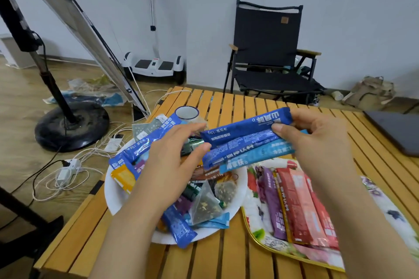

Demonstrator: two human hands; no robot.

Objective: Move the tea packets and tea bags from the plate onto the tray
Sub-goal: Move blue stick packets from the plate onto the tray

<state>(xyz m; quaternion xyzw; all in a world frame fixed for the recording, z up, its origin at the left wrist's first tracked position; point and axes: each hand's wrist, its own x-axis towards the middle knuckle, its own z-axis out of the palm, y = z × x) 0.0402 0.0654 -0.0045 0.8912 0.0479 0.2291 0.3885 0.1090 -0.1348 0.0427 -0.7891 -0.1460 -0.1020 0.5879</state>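
Centrally, both hands hold a bundle of blue stick packets (246, 140) in the air, above the gap between plate and tray. Right hand (317, 140): thumb and fingers clamped on the bundle's right end. Left hand (172, 161): thumb and fingers closed lightly on the bundle's left end, palm down over the plate. Bundle looks like three sticks, two dark blue and one lighter blue beneath, fanned slightly, tilted up toward the right.

White plate (113, 195) sits on the slatted wooden desk (217, 256), near its left edge. Still on the plate: more dark blue sticks (136, 149) leaning over the far-left rim, an orange packet (123, 178), brown and green packets partly hidden under the left hand, a clear pyramid tea bag (205, 207) with a second darker one (225, 189) just behind it, a dark blue stick (179, 226) overhanging the near rim, a light blue packet (215, 222) beside it.

Floral tray (256, 229) lies just right of the plate, touching or nearly so. On it: a purple stick (271, 199) and several red and pink sticks (303, 206) laid side by side, lengthwise toward the camera.

White enamel mug (187, 113) with dark rim stands beyond the plate. Grey laptop (394, 129) at desk's far right. Black folding chair (269, 52) behind the desk; fan base (72, 124) on floor, left.
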